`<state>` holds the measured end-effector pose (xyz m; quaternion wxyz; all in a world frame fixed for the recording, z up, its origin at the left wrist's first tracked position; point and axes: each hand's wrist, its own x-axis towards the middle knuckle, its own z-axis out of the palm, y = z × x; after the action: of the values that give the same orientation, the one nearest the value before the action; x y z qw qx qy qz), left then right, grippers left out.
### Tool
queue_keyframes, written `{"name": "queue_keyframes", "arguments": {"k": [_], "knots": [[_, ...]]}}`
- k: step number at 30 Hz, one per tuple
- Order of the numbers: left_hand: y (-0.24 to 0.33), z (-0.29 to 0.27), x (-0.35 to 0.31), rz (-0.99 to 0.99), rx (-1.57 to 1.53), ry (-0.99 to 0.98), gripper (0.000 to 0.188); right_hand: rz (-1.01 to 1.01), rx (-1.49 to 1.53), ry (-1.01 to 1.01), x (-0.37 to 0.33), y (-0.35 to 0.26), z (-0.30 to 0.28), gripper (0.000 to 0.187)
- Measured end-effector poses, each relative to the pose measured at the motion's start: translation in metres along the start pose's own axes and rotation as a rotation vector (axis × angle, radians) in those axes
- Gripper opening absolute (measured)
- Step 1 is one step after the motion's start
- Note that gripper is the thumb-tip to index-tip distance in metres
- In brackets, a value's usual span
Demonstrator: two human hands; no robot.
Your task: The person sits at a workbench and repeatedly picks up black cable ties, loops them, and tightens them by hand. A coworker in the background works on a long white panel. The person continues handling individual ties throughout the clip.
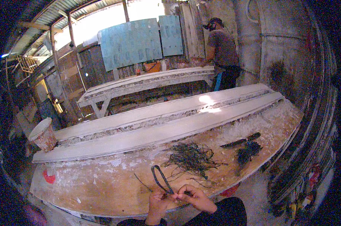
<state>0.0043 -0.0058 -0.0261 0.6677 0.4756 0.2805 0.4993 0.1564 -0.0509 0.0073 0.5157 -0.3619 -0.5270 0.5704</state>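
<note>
At the lower middle of the frame, the left hand (158,203) and right hand (196,198) meet just over the near edge of the tabletop (102,188), fingertips clamped on the foot of a dark loop (157,174) that stands up between them. The exact hold is hidden by the fingers. The likeliest mishap is a slip: the strip looks thin and springy, so a loosened pinch could let the loop flick open. Just beyond, the strands (191,156) lie tangled, and pulling one could drag or knot others. Right of centre, the knife (238,142) lies beside a dark bundle (248,152); a careless reach for the bundle could brush the blade. Far left, the bucket (44,135) appears to lean, so a jolt could tip it.
</note>
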Motion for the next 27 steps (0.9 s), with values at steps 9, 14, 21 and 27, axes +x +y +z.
{"name": "queue_keyframes", "arguments": {"k": [9,14,21,27], "knots": [[0.02,0.011,-0.001,0.124,0.442,-0.01,0.015,-0.044,-0.049,0.102,0.007,0.029,-0.011,0.013],[0.013,0.008,0.002,0.056,0.129,-0.033,0.014,0.03,0.035,0.239,0.002,0.023,0.0,0.014],[0.011,0.0,0.002,0.052,0.193,-0.014,0.013,0.034,-0.184,0.319,0.0,0.008,0.008,0.012],[0.02,0.008,-0.002,0.084,0.342,-0.019,0.015,-0.472,-0.532,0.345,-0.002,0.005,0.007,0.014]]}}
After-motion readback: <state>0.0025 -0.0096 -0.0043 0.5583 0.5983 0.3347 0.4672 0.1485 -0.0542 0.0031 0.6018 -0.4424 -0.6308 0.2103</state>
